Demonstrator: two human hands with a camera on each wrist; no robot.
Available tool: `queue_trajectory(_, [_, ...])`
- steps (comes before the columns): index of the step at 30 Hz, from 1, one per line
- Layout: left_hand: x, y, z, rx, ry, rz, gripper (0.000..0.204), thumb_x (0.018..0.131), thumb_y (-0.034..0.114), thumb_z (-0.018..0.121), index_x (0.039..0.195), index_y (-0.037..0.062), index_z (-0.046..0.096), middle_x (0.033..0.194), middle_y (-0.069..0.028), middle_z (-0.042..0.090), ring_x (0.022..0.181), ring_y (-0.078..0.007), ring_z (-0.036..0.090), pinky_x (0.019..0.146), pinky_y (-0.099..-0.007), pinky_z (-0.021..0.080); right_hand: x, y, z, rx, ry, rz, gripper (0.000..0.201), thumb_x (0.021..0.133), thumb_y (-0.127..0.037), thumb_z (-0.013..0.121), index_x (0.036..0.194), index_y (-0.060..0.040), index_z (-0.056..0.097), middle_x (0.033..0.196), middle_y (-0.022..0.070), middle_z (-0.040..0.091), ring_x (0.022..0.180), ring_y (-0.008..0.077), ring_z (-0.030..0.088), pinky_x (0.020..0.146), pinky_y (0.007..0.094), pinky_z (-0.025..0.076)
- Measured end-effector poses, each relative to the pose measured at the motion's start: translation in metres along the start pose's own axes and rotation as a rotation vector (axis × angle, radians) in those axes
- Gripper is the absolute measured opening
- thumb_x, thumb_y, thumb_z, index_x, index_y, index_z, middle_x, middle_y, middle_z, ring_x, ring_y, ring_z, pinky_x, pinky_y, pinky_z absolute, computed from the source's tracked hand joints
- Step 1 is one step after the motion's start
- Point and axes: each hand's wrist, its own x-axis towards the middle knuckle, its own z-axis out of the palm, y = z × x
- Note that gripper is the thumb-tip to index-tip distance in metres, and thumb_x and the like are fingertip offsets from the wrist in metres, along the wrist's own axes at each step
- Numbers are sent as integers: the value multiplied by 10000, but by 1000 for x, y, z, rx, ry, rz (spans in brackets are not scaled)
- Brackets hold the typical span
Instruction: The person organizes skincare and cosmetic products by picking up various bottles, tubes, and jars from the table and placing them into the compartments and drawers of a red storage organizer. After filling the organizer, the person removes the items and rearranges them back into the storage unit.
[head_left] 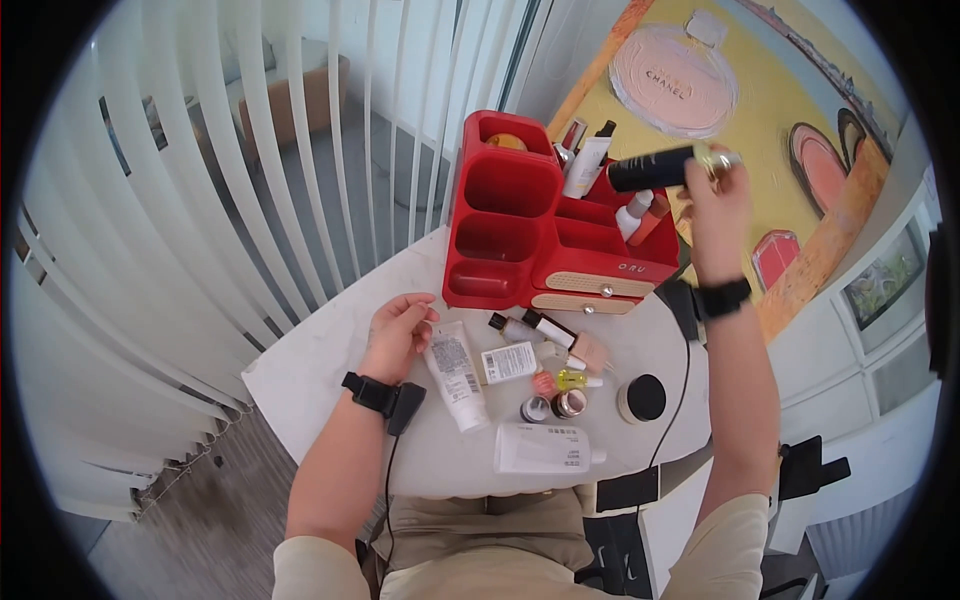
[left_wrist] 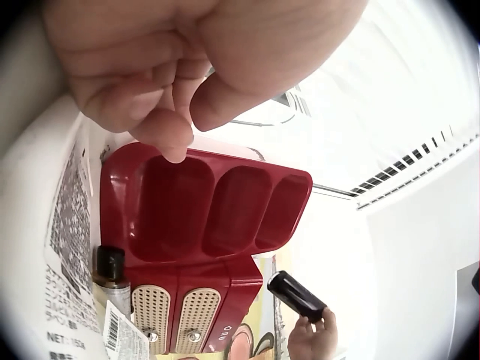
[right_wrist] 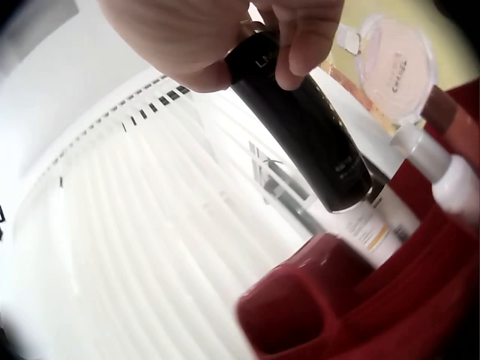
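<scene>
The right hand (head_left: 718, 215) grips a dark bottle (head_left: 650, 170) with a gold cap and holds it tilted above the right rear of a red organizer (head_left: 505, 240). In the right wrist view, fingers pinch the upper end of the dark bottle (right_wrist: 300, 120), whose base is beside a white tube (right_wrist: 367, 232) standing in the organizer. White tubes and small bottles stand in its rear and right compartments. The left hand (head_left: 398, 335), fingers loosely curled with nothing held, is by the top of a white tube (head_left: 455, 375) lying on the table.
Small bottles, a white box (head_left: 509, 362), jars and a large white bottle (head_left: 545, 448) lie on the marble table (head_left: 330, 350). A black-lidded jar (head_left: 642, 398) stands at the right near a cable. Behind are a painting (head_left: 760, 100) and vertical blinds (head_left: 200, 200).
</scene>
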Motion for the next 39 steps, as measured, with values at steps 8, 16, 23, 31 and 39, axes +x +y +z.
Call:
queue_trajectory(8, [-4, 2, 5, 63, 15, 8, 188, 940, 87, 525, 1092, 11, 605, 848, -46, 633, 600, -76, 524, 522, -216, 401, -167, 20, -46, 233, -340, 764, 290, 896, -93, 602, 1172, -27, 543, 872, 37, 605, 626, 101, 603, 548, 227, 504])
queue_trajectory(16, [-5, -2, 4, 115, 8, 48, 202, 938, 89, 517, 1103, 7, 599, 861, -53, 636, 611, -90, 537, 518, -220, 388, -206, 29, -31, 235, -492, 885, 354, 920, -127, 578, 1252, -34, 498, 966, 64, 600, 683, 110, 606, 608, 238, 530])
queue_trajectory(23, [-3, -2, 4, 109, -11, 45, 196, 940, 82, 526, 1099, 2, 608, 868, -70, 637, 595, -91, 535, 507, -225, 399, -198, 37, -37, 274, -419, 1014, 474, 910, -211, 612, 1306, -4, 456, 1057, 72, 598, 670, 103, 581, 564, 226, 494])
queue_trajectory(31, [-4, -4, 4, 80, -7, 51, 178, 930, 76, 539, 1079, 14, 615, 837, -58, 636, 592, -88, 534, 496, -223, 394, -170, 34, -49, 25, -161, 559, 432, 884, -45, 593, 1302, -11, 488, 1191, 76, 595, 662, 61, 539, 481, 202, 421])
queue_trajectory(39, [0, 1, -4, -82, 212, 233, 157, 911, 59, 541, 1044, 24, 617, 789, -31, 622, 582, -83, 518, 482, -225, 384, -66, 46, 7, -86, -185, 179, 491, 834, -113, 684, 1275, 21, 514, 1129, 112, 625, 739, 98, 592, 661, 254, 514])
